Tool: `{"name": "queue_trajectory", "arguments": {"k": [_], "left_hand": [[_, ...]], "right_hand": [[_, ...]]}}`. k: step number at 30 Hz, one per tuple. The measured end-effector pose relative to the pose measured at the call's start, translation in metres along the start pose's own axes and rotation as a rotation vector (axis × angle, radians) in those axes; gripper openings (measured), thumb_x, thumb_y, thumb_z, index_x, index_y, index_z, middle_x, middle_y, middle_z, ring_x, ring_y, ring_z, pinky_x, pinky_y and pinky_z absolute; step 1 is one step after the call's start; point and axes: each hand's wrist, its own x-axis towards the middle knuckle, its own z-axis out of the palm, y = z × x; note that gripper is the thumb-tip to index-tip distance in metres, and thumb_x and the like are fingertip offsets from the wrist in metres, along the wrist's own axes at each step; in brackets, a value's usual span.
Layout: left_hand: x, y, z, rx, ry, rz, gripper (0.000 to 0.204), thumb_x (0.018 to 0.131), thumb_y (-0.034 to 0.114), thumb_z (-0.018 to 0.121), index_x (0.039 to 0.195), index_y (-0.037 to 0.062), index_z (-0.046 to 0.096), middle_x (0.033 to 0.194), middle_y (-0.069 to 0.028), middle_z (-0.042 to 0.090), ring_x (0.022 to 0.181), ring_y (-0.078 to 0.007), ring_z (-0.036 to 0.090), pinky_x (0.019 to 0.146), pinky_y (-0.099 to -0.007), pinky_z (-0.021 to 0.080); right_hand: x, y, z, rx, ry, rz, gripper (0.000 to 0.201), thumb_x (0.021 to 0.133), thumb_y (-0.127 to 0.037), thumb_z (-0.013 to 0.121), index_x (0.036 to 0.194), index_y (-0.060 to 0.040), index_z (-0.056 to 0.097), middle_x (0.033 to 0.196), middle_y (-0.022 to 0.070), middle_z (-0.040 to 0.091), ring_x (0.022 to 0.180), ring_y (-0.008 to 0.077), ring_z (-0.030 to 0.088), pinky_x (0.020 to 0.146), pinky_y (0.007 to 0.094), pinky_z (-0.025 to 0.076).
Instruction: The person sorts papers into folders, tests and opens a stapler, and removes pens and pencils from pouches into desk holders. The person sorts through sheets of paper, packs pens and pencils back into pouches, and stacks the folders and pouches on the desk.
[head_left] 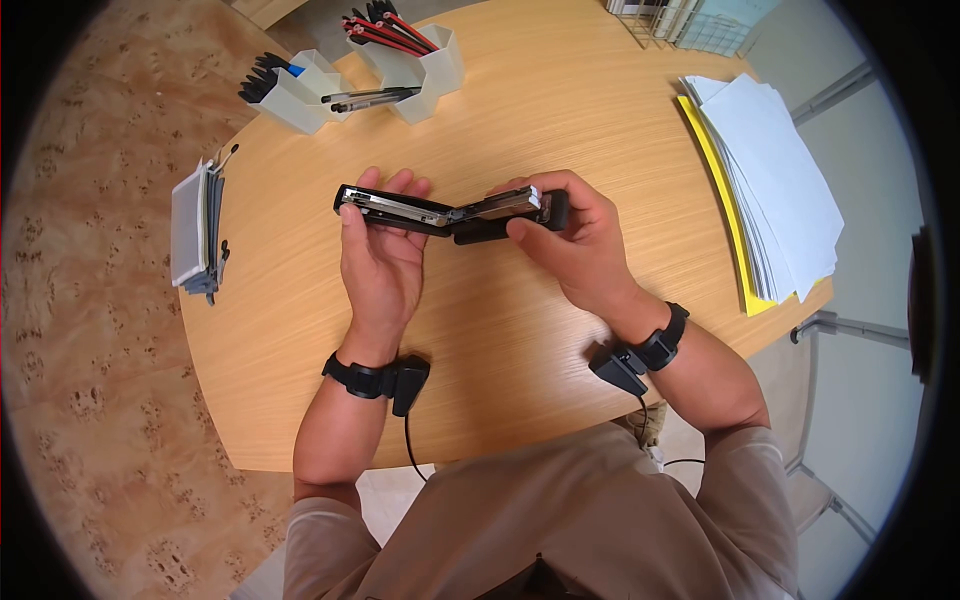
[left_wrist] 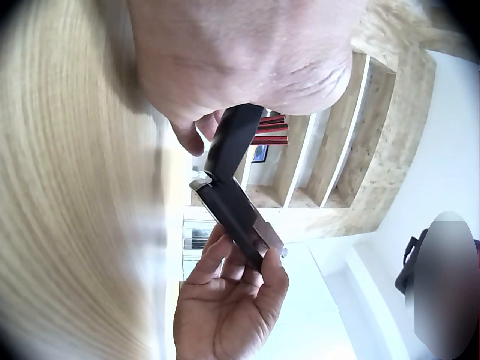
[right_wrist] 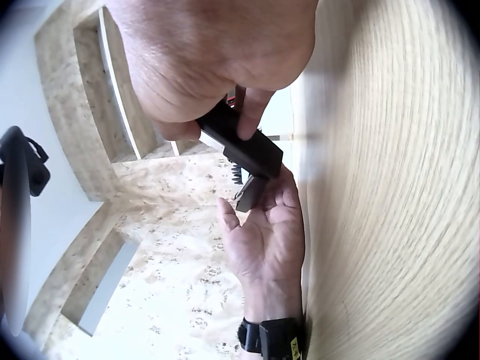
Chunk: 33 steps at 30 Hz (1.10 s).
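Note:
Over the desk, both hands hold a black stapler (head_left: 482, 231) swung wide apart at its hinge, its metal inside facing up. My left hand (head_left: 385, 272) grips the left half, thumb on its near edge and fingers behind and beneath. At the other end, my right hand (head_left: 590, 245) has the right half between thumb and fingers. From the left wrist view, the stapler (left_wrist: 231, 210) makes a shallow V off the desk surface. The right wrist view shows the black casing (right_wrist: 259, 154) with right fingers along it and the left palm under the far half.
White hexagonal holders (head_left: 438, 85) with pens and red-and-black pencils stand at the back left of the desk (head_left: 510, 340). A stack of paper (head_left: 765, 180) on a yellow folder lies to the right. Clipped papers (head_left: 192, 230) sit at the left edge. A wire basket (head_left: 690, 25) is at the back right.

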Motion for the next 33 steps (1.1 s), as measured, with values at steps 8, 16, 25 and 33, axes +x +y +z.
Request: {"name": "queue_trajectory", "arguments": {"k": [8,16,25,33], "left_hand": [[0.003,0.000,-0.002,-0.001,0.095,0.025,0.067,0.106,0.061,0.038,0.144,0.0070,0.043,0.140,-0.0200,0.054,0.129,-0.0348,0.056,0.108,-0.0484,0.047],[0.004,0.001,-0.003,-0.041,0.133,0.031,0.063,0.106,0.060,0.040,0.139,0.0070,0.046,0.137,-0.0200,0.055,0.128,-0.0348,0.057,0.107,-0.0479,0.047],[0.004,0.003,-0.005,-0.048,0.144,0.030,0.061,0.107,0.055,0.044,0.143,0.0063,0.045,0.136,-0.0197,0.056,0.125,-0.0335,0.058,0.105,-0.0485,0.049],[0.004,0.002,-0.009,-0.068,0.144,0.042,0.051,0.107,0.043,0.046,0.143,0.0065,0.048,0.134,-0.0168,0.059,0.122,-0.0300,0.059,0.104,-0.0482,0.049]], "right_hand": [[0.001,0.007,-0.008,0.019,0.044,0.030,0.030,0.093,0.007,0.069,0.120,-0.0012,0.058,0.104,0.0031,0.071,0.087,0.0021,0.060,0.070,0.0178,0.049],[0.002,0.005,-0.007,0.063,0.091,0.010,0.025,0.094,0.005,0.070,0.117,-0.0005,0.061,0.104,0.0035,0.071,0.089,0.0048,0.063,0.077,0.0205,0.054],[0.005,0.004,-0.014,0.212,0.040,0.089,0.022,0.096,0.003,0.066,0.117,0.0004,0.061,0.106,0.0066,0.071,0.097,0.0121,0.068,0.086,0.0289,0.060],[0.008,0.003,-0.015,0.363,0.066,0.095,0.019,0.098,0.002,0.061,0.117,0.0000,0.060,0.108,0.0088,0.071,0.098,0.0159,0.070,0.086,0.0330,0.062]]}}
